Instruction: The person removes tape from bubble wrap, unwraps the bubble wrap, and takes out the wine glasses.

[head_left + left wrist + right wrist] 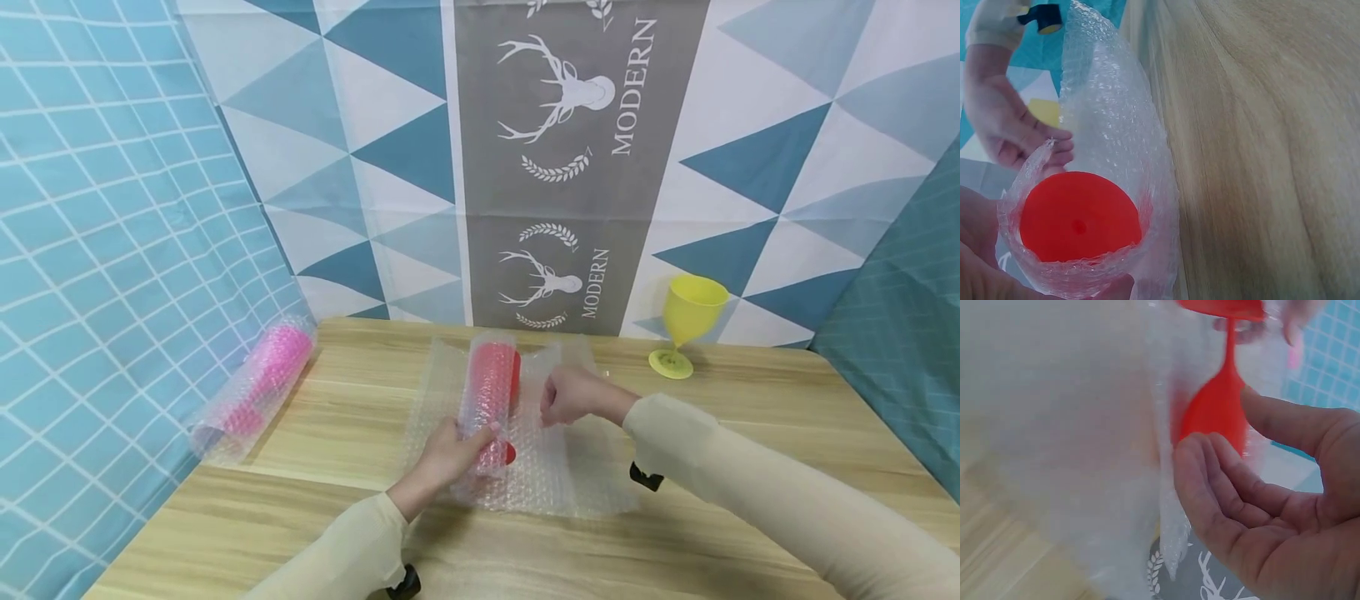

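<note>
A red plastic goblet [515, 379] lies on its side on bubble wrap [528, 483], its bowl toward the wall. One flap of the wrap is folded over it. My left hand [447, 457] grips the wrapped goblet near its base, thumb on top. The left wrist view looks onto the round red foot [1079, 215], ringed by wrap. To the right of the goblet, over the wrap, is my right hand [576, 395]. Its fingers [1216, 494] are loosely bent with the thumb apart, and nothing shows between them. Bowl and stem [1229, 353] appear uncovered in the right wrist view.
A pink goblet rolled in bubble wrap [258, 383] lies at the left, beside the blue checked cloth [112, 250]. A yellow goblet [693, 310] stands upright at the back right, near the patterned backdrop [555, 192]. Everything sits on a wooden table [315, 517].
</note>
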Demonstrator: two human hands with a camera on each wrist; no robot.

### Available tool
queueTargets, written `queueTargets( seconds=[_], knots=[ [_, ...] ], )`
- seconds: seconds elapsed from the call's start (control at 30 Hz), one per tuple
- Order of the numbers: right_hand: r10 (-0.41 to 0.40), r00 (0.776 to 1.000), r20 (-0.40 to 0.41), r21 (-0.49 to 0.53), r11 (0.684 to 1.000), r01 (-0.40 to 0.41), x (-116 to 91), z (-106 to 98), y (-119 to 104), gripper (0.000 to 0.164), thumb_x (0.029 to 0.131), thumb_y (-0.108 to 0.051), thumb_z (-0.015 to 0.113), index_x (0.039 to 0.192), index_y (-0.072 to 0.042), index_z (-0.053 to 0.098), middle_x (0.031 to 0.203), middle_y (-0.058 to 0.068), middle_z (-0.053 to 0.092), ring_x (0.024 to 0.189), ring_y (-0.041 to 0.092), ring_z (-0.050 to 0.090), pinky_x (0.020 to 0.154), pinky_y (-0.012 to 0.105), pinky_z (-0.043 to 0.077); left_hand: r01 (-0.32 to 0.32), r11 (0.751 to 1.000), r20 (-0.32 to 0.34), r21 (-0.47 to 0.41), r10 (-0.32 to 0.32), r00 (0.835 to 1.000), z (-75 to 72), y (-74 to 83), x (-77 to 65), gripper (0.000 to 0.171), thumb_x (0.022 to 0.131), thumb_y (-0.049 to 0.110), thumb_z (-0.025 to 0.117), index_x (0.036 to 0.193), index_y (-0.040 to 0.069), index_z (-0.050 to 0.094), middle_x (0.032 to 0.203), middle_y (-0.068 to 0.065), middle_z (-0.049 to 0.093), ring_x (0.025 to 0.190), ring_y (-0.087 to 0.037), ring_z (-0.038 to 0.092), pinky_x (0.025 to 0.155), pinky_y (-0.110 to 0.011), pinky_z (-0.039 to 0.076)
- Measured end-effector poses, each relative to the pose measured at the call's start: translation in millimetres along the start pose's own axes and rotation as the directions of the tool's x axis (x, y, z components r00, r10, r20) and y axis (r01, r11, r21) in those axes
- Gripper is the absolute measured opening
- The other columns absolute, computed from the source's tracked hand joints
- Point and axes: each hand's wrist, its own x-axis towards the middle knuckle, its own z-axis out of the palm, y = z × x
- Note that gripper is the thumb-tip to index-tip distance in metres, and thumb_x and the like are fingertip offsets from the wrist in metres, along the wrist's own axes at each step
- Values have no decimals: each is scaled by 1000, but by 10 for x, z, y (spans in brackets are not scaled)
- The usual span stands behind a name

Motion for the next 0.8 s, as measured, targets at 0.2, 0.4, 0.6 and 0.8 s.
queueTargets(
  seconds=[0.2, 0.4, 0.6, 0.8],
  knots=[
    [-46, 998, -41, -69, 997, 43, -145, 164, 151, 18, 70, -13, 81, 77, -3, 68, 69, 3, 65, 63, 10, 54, 57, 20, 46, 10, 1000, 6, 20, -11, 1000, -10, -1, -8, 62, 88, 47, 61, 111, -10, 50, 91, -15, 57, 77, -22, 54, 59, -27, 49],
    [-216, 975, -49, -55, 975, 214, -265, 329, 332, 25, 66, -8, 82, 82, 3, 67, 74, 9, 70, 66, 10, 62, 61, 18, 52, 17, 999, 4, 47, -17, 1000, -9, 2, -3, 70, 88, 49, 60, 119, -12, 47, 101, -21, 60, 85, -25, 58, 66, -31, 53],
    [-249, 965, -82, -93, 966, 241, -313, 481, 388, 30, 64, -14, 86, 80, -1, 64, 73, 4, 63, 67, 8, 53, 62, 20, 49, 15, 999, -10, 44, -15, 1000, -9, 12, 4, 72, 88, 46, 62, 123, -14, 45, 102, -22, 60, 87, -27, 58, 69, -34, 54],
    [-228, 961, -154, -142, 968, 207, -314, 565, 404, 33, 62, -18, 89, 77, -3, 63, 69, -1, 55, 65, 8, 45, 59, 21, 43, 4, 999, -15, 46, -4, 1000, -32, 48, 29, 68, 87, 42, 64, 121, -13, 46, 102, -22, 60, 88, -28, 60, 73, -39, 56]
  ],
)
